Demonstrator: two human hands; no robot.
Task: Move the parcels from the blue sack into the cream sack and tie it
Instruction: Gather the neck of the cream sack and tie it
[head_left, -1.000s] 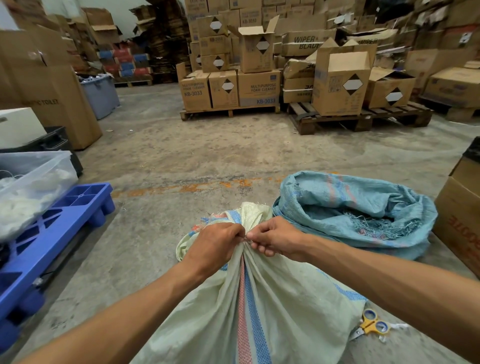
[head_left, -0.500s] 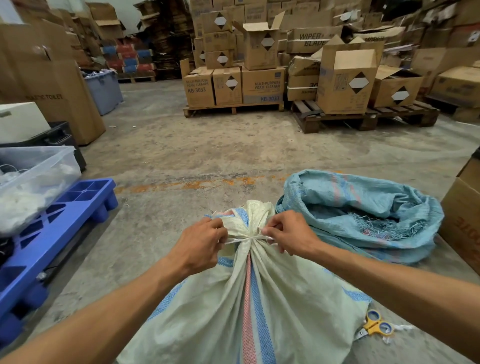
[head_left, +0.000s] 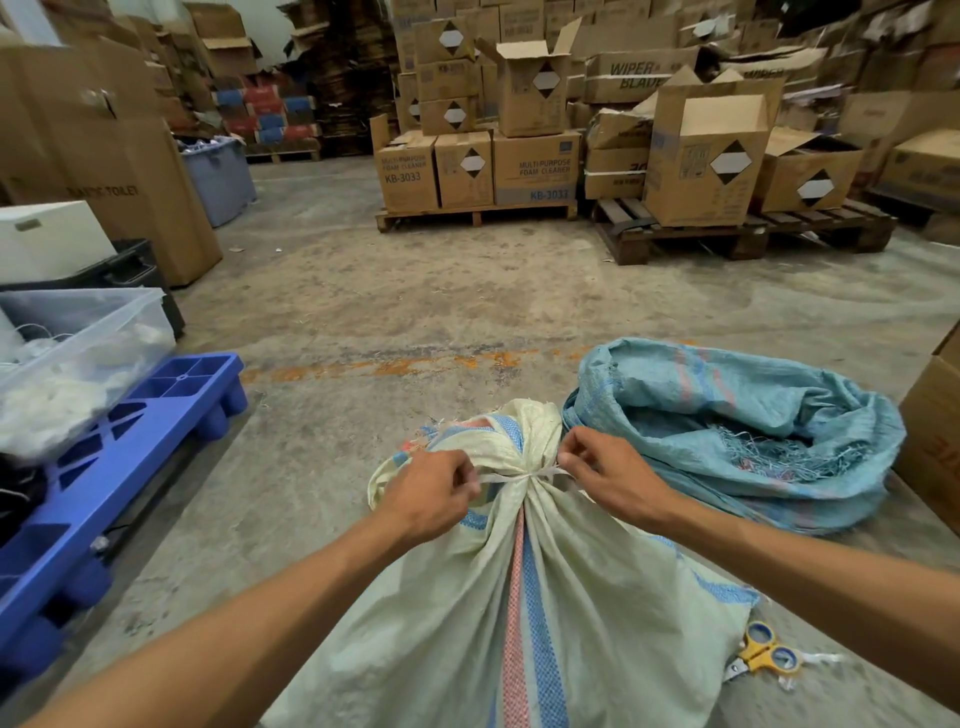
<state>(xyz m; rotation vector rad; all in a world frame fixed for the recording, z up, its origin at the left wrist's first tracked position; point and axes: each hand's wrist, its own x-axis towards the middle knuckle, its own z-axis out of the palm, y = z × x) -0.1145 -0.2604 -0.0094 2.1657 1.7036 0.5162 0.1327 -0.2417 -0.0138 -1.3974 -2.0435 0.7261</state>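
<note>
We are tying the cream sack (head_left: 519, 597) on the near floor, left hand (head_left: 431, 493) and right hand (head_left: 608, 478) each pinching one end of the white string (head_left: 524, 475), which next needs a firm outward pull.

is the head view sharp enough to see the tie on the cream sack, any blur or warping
Head view: sharp at the centre, the white tie strip around the cream sack neck reads clearly between the left hand and right hand; lighting soft, no glare; wide-angle bending stretches the forearms and tilts the edge boxes.
</note>
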